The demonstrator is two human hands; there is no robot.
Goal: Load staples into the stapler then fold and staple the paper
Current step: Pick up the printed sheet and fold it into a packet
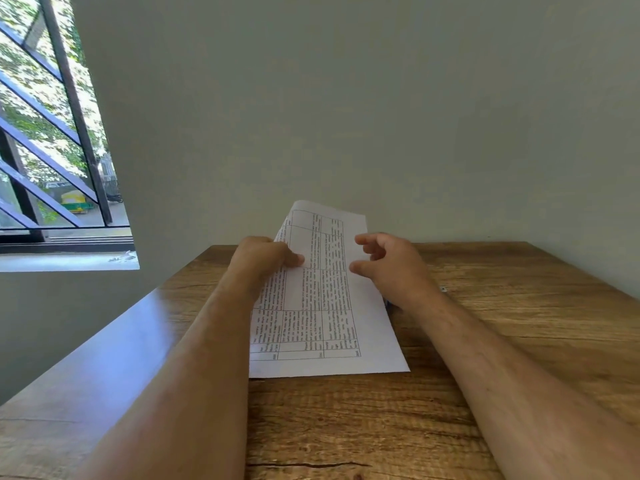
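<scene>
Wooden worktop (502,341) against a plain wall, barred window (52,133) to the left of it.

Item: paper (311,323), printed sheet with a table, lying mid-worktop, its far end lifted off the wood.

Item: my left hand (263,261), pinching the paper's left edge, thumb on top, raising that side.

Item: my right hand (388,268), over the paper's right edge, fingers loosely spread and part curled, holding nothing.

Item: stapler, not seen; a small dark object shows just beside my right wrist, too hidden to name.

Step, as I judge it: folding. Next move calls for bringing the lifted side across to the opposite edge, aligning corners, then pressing a crease with my right hand.
</scene>
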